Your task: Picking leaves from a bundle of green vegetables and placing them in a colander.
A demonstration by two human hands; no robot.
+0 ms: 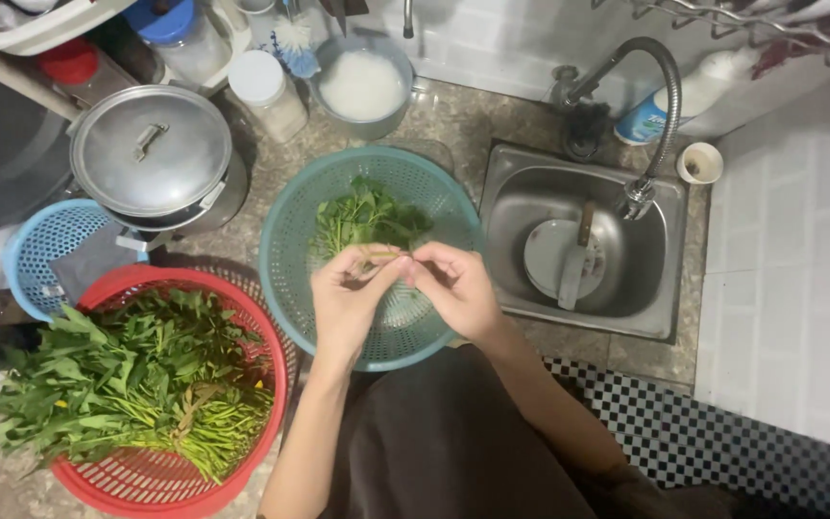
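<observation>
Over the teal colander (285,240) my left hand (348,303) and my right hand (453,288) meet fingertip to fingertip, both pinching one thin green stem (384,254). A small heap of picked green leaves (367,216) lies in the far half of that colander. To the left, a red basket (271,336) holds a big pile of long-stemmed leafy greens (136,370), stems pointing toward me.
A lidded steel pot (151,154) and a blue basket (36,245) sit at the left. A bowl of white rice in water (362,86) stands behind the colander. The steel sink (511,192) on the right holds a plate and a knife under the tap (641,192).
</observation>
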